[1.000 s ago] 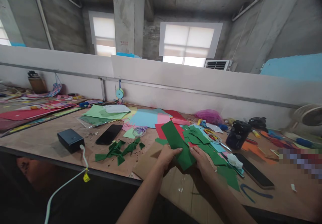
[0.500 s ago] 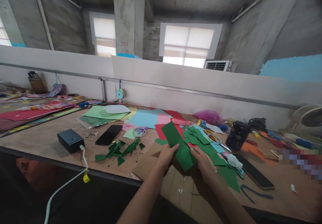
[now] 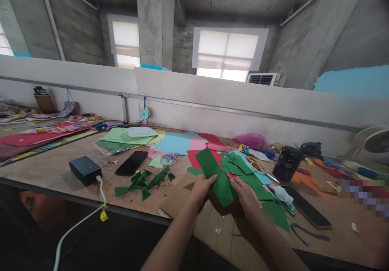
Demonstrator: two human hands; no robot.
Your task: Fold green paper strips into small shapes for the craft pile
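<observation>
Near the front edge of the bench [image 3: 54, 169], both hands hold one long green paper strip [image 3: 214, 175] just above the wood. Left hand [image 3: 202, 188] grips the strip's left side w/ fingers [image 3: 211, 178] curled over its edge. Right hand [image 3: 244, 194] pinches the lower right side, fingers closed on the paper. Strip is tilted, top end pointing up & left, bottom end between the hands.

Under the hands lies a brown cardboard piece [image 3: 179, 198], flat, reaching close to the bench's front edge. Right next to the strip, on the right & behind, is a pile of green paper pieces [image 3: 243, 169], touching red paper [image 3: 194, 157]. Scissors [image 3: 258, 167] lie on that pile. A dark bottle [image 3: 285, 163] stands further right, well apart from the hands. A black phone [image 3: 306, 210] lies near the right hand, on the right.

Left of the hands is some bare room, then small green scraps [image 3: 142, 179], a 2nd black phone [image 3: 131, 162] & a black box [image 3: 84, 169] w/ a white cable [image 3: 79, 222] hanging over the front edge. Blue & light green sheets [image 3: 179, 143] lie toward the back wall.
</observation>
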